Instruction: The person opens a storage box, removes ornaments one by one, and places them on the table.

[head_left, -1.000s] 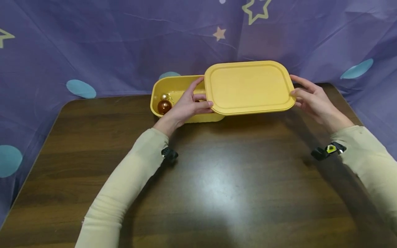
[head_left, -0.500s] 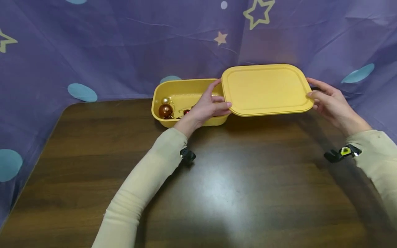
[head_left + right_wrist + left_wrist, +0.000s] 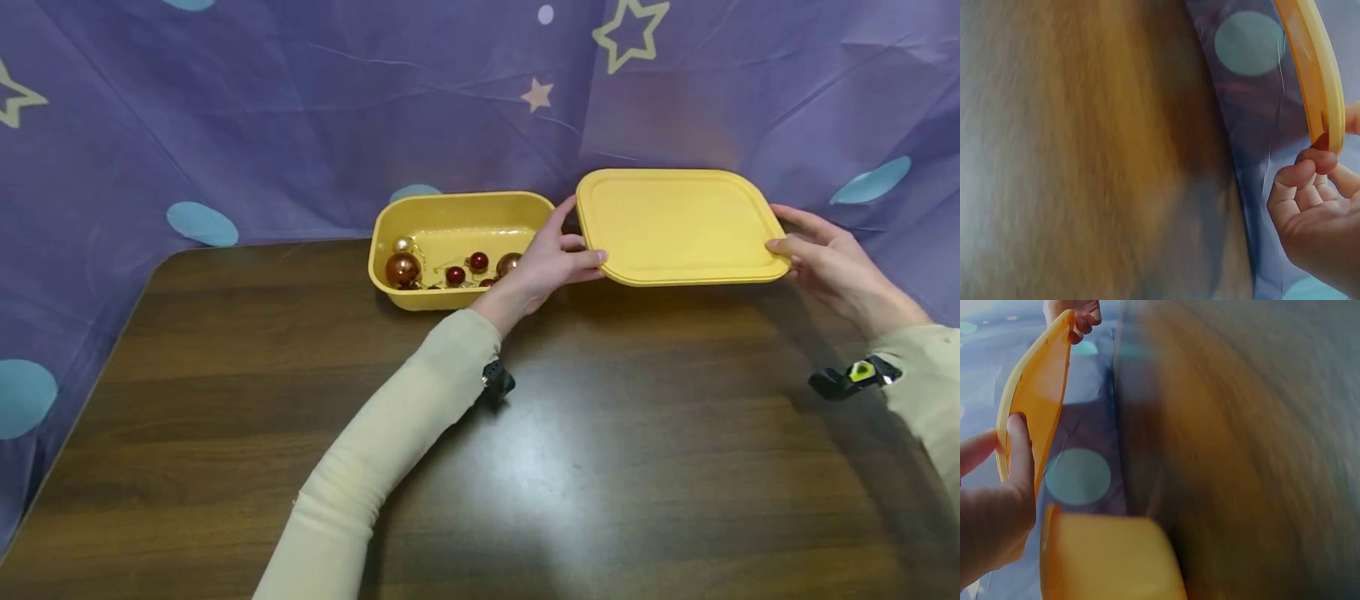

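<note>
A yellow rectangular lid with rounded corners is held up between both hands in the head view, to the right of a yellow box. My left hand pinches its left end, thumb on top and fingers beneath. At the opposite end my right hand pinches the edge; its fingers curl under the rim in the right wrist view. Inside the uncovered box lie Christmas baubles: a copper one, a small gold one, and small dark red ones. My left hand overlaps the box's right end.
The box stands at the back of a dark wooden table. Directly behind rises a purple cloth printed with stars and blue dots. Dark straps with small devices are worn on both wrists.
Both hands have carried the lid rightward, away from over the box. More of the box's inside and its baubles now show.
</note>
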Available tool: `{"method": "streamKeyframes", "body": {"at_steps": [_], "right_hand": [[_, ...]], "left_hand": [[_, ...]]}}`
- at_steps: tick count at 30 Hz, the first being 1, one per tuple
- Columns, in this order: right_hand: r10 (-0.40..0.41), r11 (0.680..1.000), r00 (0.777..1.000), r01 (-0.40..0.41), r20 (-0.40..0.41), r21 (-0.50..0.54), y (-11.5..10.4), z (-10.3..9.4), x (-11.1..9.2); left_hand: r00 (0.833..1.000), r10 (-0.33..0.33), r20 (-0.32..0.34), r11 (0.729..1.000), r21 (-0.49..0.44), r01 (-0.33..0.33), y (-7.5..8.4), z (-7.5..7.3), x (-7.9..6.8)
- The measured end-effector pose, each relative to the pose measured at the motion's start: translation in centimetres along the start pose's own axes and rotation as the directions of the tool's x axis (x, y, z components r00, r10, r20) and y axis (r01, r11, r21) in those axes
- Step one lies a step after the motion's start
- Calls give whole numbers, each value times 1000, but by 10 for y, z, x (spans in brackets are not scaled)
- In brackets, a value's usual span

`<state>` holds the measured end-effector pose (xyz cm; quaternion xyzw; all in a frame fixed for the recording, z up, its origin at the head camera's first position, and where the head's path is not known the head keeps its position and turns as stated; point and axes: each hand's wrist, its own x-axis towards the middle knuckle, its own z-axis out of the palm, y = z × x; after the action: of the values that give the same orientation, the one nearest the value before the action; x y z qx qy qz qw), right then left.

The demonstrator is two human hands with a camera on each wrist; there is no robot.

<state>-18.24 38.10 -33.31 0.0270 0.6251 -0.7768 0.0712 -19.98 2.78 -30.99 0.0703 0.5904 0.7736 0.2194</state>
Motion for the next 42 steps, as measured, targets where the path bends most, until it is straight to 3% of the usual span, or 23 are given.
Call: {"method": "streamKeyframes", "body": {"at_steps": [10, 14, 18, 21, 26, 32, 34, 37, 40, 42], "right_hand": [[111, 986, 993, -115, -40, -124, 8, -29, -3], [172, 923, 980, -196, -102, -331, 12, -34, 1], [205, 881, 967, -251, -154, -401, 15, -37, 1], [192, 865, 966, -250, -173, -436, 15, -39, 1], [176, 810, 970, -239, -166, -536, 16, -39, 1], [146, 818, 979, -202, -146, -539, 18, -39, 3], [127, 816, 980, -190, -151, -546, 19, -36, 3], [96, 801, 982, -174, -164, -572, 22, -33, 3], [74, 826, 984, -150, -160, -543, 23, -33, 2], [73, 865, 987, -135, -145, -484, 24, -33, 1]], "left_hand": [[995, 13, -98, 994, 107, -2, -23, 29, 12], [988, 1, -152, 982, 186, 28, -35, 36, 17], [984, -23, -179, 962, 263, 70, -45, 42, 19], [981, -36, -189, 953, 290, 91, -49, 45, 21], [981, -47, -190, 937, 333, 109, -50, 44, 24], [976, -51, -210, 835, 527, 157, -46, 43, 23], [975, -60, -215, 814, 555, 172, -45, 44, 23], [977, -75, -198, 822, 543, 173, -46, 45, 20], [979, -90, -184, 831, 528, 175, -46, 47, 17], [979, -94, -180, 841, 511, 175, -46, 48, 15]]}}
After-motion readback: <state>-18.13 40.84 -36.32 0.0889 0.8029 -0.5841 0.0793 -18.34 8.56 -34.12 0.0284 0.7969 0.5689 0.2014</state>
